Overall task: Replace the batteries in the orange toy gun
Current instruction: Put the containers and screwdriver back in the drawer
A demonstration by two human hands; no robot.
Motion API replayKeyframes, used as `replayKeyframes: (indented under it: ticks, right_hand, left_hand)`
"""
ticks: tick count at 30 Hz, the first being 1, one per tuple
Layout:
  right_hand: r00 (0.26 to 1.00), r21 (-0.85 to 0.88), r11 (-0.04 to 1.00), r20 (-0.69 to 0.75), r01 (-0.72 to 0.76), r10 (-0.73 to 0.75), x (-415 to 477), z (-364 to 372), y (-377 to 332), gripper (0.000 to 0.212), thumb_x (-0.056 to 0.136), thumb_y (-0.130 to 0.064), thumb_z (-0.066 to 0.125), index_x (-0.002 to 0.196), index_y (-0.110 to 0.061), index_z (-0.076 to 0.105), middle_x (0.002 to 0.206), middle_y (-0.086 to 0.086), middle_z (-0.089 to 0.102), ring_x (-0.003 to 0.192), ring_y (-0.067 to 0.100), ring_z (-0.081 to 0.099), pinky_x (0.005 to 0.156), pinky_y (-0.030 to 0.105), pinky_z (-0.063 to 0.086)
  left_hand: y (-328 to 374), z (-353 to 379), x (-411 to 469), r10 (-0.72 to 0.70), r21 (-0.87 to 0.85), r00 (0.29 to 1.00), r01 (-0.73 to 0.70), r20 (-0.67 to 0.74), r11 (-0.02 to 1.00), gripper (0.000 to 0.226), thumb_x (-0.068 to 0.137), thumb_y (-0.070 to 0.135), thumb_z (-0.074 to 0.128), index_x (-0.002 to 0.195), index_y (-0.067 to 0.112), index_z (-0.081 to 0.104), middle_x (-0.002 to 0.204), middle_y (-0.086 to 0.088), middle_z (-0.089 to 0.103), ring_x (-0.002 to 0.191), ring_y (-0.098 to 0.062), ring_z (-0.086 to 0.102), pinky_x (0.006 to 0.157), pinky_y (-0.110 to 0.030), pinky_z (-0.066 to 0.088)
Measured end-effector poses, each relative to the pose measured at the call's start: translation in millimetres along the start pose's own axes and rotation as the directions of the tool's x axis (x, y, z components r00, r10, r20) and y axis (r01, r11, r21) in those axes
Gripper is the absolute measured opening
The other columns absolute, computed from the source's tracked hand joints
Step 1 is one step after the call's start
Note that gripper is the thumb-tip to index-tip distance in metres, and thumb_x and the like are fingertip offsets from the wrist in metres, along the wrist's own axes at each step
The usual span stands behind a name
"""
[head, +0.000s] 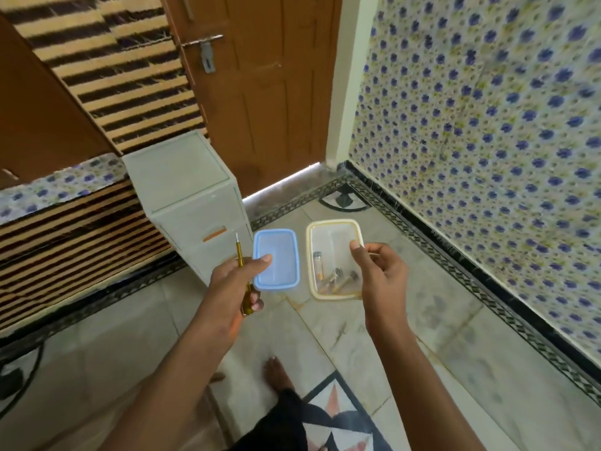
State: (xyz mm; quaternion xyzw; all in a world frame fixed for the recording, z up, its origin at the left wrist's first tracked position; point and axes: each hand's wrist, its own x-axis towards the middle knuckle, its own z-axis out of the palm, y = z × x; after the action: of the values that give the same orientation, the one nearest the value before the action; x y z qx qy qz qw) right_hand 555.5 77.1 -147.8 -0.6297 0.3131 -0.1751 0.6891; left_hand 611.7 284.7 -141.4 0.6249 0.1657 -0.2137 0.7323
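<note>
Blue-flowered tiles (487,125) cover the wall to the right of a white drawer unit (182,177). The right hand (380,275) pinches a clear, cream-rimmed container (331,222), thumb on its right edge and fingers curled beneath. Blurred batteries (318,265) lie loose in its near end, just left of that thumb. The left hand (234,284) pinches a blue lid (279,252) under its thumb, a yellow-handled screwdriver (240,255) clamped in its curled fingers.

Bare forearms (182,369); black legwear (284,421); bare foot (276,375).
</note>
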Motion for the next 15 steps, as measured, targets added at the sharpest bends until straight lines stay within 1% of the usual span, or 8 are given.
replayKeyframes:
  ticks: [3, 5, 6, 7, 10, 12, 15]
  right_hand:
    - [0.998, -0.017, 1.000, 0.059, 0.014, -0.013, 29, 51, 1, 0.022, 0.097, -0.028, 0.071, 0.096, -0.007, 0.070, 0.091, 0.016, 0.075, 0.075, 0.020, 0.071, 0.065, 0.033, 0.058]
    - [0.995, -0.019, 1.000, 0.096, 0.007, -0.005, 46, 86, 0, 0.021, 0.097, -0.029, 0.071, 0.097, -0.008, 0.071, 0.091, 0.014, 0.076, 0.076, 0.020, 0.073, 0.063, 0.031, 0.058]
    - [0.993, -0.030, 1.000, 0.121, 0.005, -0.002, 58, 111, 0, 0.020, 0.097, -0.029, 0.071, 0.098, -0.009, 0.071, 0.091, 0.012, 0.076, 0.076, 0.019, 0.073, 0.063, 0.029, 0.058]
    - [0.991, -0.041, 0.999, 0.131, 0.008, -0.002, 62, 122, 0, 0.021, 0.098, -0.030, 0.071, 0.099, -0.010, 0.071, 0.091, 0.011, 0.076, 0.077, 0.018, 0.073, 0.063, 0.028, 0.057]
    - [0.984, -0.058, 0.998, 0.177, 0.034, -0.023, 86, 175, 0, 0.019, 0.098, -0.030, 0.071, 0.096, -0.011, 0.069, 0.089, 0.011, 0.075, 0.078, 0.020, 0.072, 0.066, 0.032, 0.056]
    - [0.972, -0.072, 0.997, 0.235, 0.032, -0.014, 105, 217, -2, 0.017, 0.098, -0.029, 0.070, 0.093, -0.013, 0.069, 0.087, 0.011, 0.074, 0.078, 0.022, 0.072, 0.067, 0.035, 0.057]
    - [0.950, -0.106, 0.994, 0.314, 0.033, 0.002, 125, 268, -5, 0.016, 0.099, -0.030, 0.068, 0.096, -0.014, 0.069, 0.089, 0.007, 0.076, 0.081, 0.020, 0.076, 0.070, 0.035, 0.061]
  left_hand:
    - [25, -22, 38, 0.028, -0.012, 0.997, -0.029, -0.065, 1.000, 0.016, 0.093, 0.022, 0.077, 0.099, 0.008, 0.073, 0.071, -0.004, 0.053, 0.051, -0.014, 0.040, 0.042, -0.023, 0.034]
    - [43, -40, 62, 0.042, -0.022, 0.994, -0.045, -0.104, 0.999, 0.014, 0.092, 0.022, 0.078, 0.096, 0.009, 0.073, 0.069, -0.003, 0.051, 0.049, -0.014, 0.039, 0.042, -0.023, 0.033]
    - [54, -55, 78, 0.054, -0.029, 0.990, -0.059, -0.127, 0.998, 0.014, 0.091, 0.022, 0.079, 0.095, 0.010, 0.073, 0.069, -0.004, 0.050, 0.048, -0.014, 0.039, 0.042, -0.023, 0.033]
    - [58, -61, 85, 0.057, -0.028, 0.988, -0.062, -0.144, 0.998, 0.013, 0.091, 0.022, 0.079, 0.095, 0.010, 0.074, 0.068, -0.004, 0.050, 0.048, -0.014, 0.039, 0.042, -0.022, 0.033]
    - [81, -94, 119, 0.069, -0.036, 0.974, -0.079, -0.216, 0.996, 0.014, 0.091, 0.021, 0.078, 0.092, 0.009, 0.071, 0.067, -0.007, 0.044, 0.044, -0.012, 0.039, 0.039, -0.022, 0.035]
    - [99, -116, 143, 0.064, -0.063, 0.962, -0.084, -0.265, 0.994, 0.015, 0.091, 0.020, 0.079, 0.092, 0.009, 0.069, 0.067, -0.008, 0.042, 0.043, -0.013, 0.039, 0.040, -0.022, 0.035]
    - [118, -138, 171, 0.043, -0.099, 0.945, -0.079, -0.325, 0.992, 0.018, 0.092, 0.021, 0.078, 0.100, 0.006, 0.070, 0.066, -0.007, 0.044, 0.044, -0.012, 0.040, 0.040, -0.022, 0.036]
